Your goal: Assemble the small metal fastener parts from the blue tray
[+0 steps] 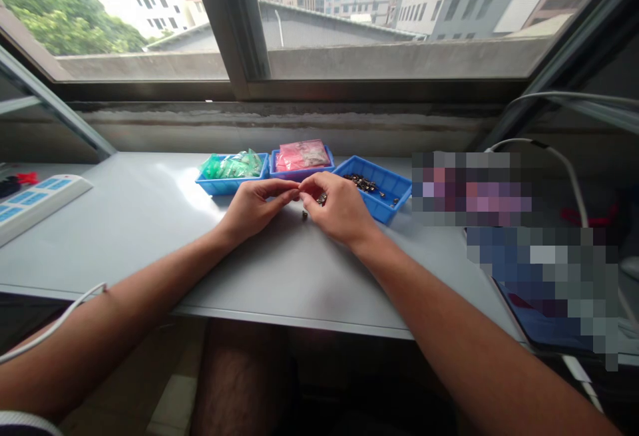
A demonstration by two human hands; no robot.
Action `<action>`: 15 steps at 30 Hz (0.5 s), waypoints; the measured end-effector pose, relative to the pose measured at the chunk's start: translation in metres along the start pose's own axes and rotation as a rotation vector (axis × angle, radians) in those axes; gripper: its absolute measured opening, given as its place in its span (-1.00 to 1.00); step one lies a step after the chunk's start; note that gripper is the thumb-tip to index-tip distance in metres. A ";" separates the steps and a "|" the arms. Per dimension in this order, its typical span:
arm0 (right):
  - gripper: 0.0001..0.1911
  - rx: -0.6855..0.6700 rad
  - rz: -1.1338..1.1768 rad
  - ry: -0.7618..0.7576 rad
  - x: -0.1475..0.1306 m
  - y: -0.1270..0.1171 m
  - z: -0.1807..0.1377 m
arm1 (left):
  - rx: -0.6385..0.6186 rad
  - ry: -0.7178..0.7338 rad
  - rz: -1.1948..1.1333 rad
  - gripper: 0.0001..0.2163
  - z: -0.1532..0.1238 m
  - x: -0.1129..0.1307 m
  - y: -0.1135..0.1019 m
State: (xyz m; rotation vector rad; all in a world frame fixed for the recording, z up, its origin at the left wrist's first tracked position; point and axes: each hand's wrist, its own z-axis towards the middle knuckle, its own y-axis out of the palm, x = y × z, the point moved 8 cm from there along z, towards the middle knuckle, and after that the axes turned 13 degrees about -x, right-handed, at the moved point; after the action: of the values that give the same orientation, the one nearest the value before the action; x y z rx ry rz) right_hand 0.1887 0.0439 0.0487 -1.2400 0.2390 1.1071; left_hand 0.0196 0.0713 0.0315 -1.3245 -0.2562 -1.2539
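Observation:
My left hand [255, 207] and my right hand [340, 208] meet above the middle of the desk, thumbs and forefingers pinched together at the tips. Whatever lies between the fingertips is too small or hidden to name. Partly behind my right hand are some small brassy metal pieces [322, 199], and one dark metal piece [304, 214] lies on the desk just below the fingers. To the right of my right hand stands a blue tray [385, 212] with many similar small metal pieces [363, 184] in it.
Behind my hands stand a blue tray [230, 187] of green plastic bags [234, 166] and another tray [300, 174] with pink bags [302, 155]. A white power strip [42, 204] lies at left on the grey desk [124, 223]. A blurred-out tablet-like device [544, 316] lies at right.

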 end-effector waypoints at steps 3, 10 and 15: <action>-0.94 0.022 0.041 0.043 0.002 -0.002 0.000 | 0.000 0.060 -0.019 -0.72 0.001 0.002 0.001; -0.86 0.015 0.029 0.118 0.004 -0.002 -0.002 | 0.019 0.034 0.003 -0.67 -0.001 0.002 0.000; -0.94 0.001 0.045 0.091 0.005 0.001 -0.001 | 0.026 0.107 0.114 -0.75 0.000 0.011 -0.003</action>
State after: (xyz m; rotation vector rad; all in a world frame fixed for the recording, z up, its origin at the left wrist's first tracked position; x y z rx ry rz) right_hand 0.1909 0.0456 0.0442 -1.2908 0.3378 1.0905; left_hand 0.0218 0.0655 0.0413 -1.2279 -0.1192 -1.2168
